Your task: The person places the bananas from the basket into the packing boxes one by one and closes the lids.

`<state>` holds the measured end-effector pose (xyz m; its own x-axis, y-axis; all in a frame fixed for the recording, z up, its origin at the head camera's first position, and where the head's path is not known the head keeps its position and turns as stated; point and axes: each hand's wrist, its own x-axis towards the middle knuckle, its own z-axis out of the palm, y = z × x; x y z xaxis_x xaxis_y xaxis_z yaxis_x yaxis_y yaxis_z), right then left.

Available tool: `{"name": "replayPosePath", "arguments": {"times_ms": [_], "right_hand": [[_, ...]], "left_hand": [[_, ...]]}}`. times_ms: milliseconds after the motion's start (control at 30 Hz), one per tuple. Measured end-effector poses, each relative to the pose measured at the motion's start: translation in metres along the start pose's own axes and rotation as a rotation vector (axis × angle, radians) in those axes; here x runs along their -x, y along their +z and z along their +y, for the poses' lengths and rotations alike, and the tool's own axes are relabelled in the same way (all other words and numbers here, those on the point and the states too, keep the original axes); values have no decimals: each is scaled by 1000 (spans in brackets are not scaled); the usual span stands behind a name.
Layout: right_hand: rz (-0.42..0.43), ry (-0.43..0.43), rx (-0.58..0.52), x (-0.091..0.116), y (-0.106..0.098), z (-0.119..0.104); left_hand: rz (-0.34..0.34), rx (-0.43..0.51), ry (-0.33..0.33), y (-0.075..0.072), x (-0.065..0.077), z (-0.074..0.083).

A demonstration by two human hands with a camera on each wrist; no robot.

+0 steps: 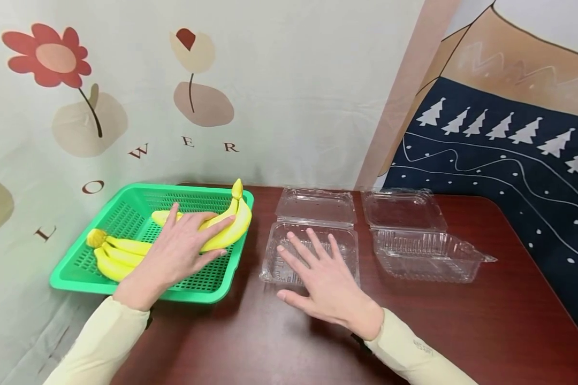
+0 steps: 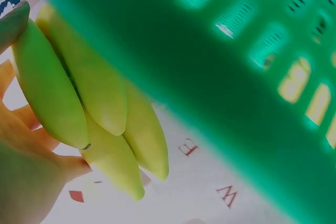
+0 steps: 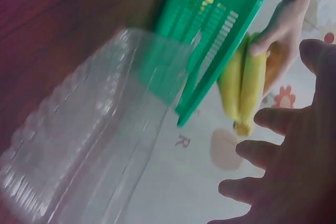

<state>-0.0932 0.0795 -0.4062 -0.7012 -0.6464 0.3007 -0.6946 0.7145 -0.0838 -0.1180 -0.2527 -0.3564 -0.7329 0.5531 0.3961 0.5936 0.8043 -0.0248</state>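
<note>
My left hand [image 1: 180, 246] grips a bunch of yellow bananas [image 1: 238, 222], its stem up, above the right side of a green plastic basket [image 1: 207, 297]. In the left wrist view the thumb and fingers lie around the bananas [image 2: 100, 77], which sit higher than the basket's rim. A second banana bunch [image 1: 118, 262] lies in the basket's left part. Over a clear plastic clamshell box [image 1: 272, 262] with its lid thrown back, my right hand [image 1: 325, 283] spreads its fingers and holds nothing. Whether it touches the box cannot be told.
Another clear clamshell box [image 1: 424, 256] stands to the right, its lid folded back towards the wall. The dark red-brown table [image 1: 279, 347] carries everything. Behind it hangs a printed cloth [image 1: 298, 107] with flowers and letters, and a dark blue tree pattern is at the right.
</note>
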Motion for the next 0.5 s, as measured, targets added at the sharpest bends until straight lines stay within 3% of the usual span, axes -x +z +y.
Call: {"name": "replayPosePath", "arguments": {"times_ms": [500], "right_hand": [[22,112,7,26,-6,38]], "left_hand": [[-33,1,64,0,-29,32]]}}
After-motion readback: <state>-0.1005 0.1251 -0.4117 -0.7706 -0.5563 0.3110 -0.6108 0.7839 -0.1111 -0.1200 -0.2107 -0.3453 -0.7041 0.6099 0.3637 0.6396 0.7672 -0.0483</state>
